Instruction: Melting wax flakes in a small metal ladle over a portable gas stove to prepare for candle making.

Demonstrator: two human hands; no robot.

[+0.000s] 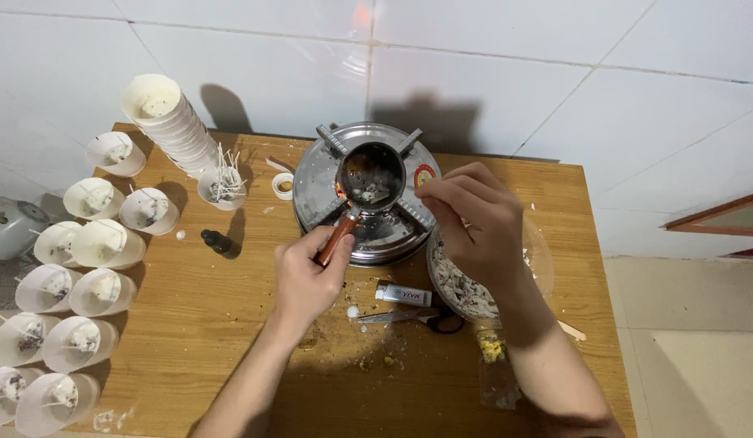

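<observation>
A small metal pot sits on a round steel stove at upper centre of the frame. The left hand grips its wooden handle; the right hand, fingers pinched together, hovers over a bowl of flakes just right. White cups line the desk at far left.

A home craft corner: a low wooden table on white floor tiles, small stove at twelve o'clock, wicked paper cups at nine o'clock.

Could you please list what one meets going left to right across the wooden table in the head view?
Filled white cups → small dark dropper bottle → left hand on the pot handle → lighter → right hand over the bowl of wax pieces.
</observation>
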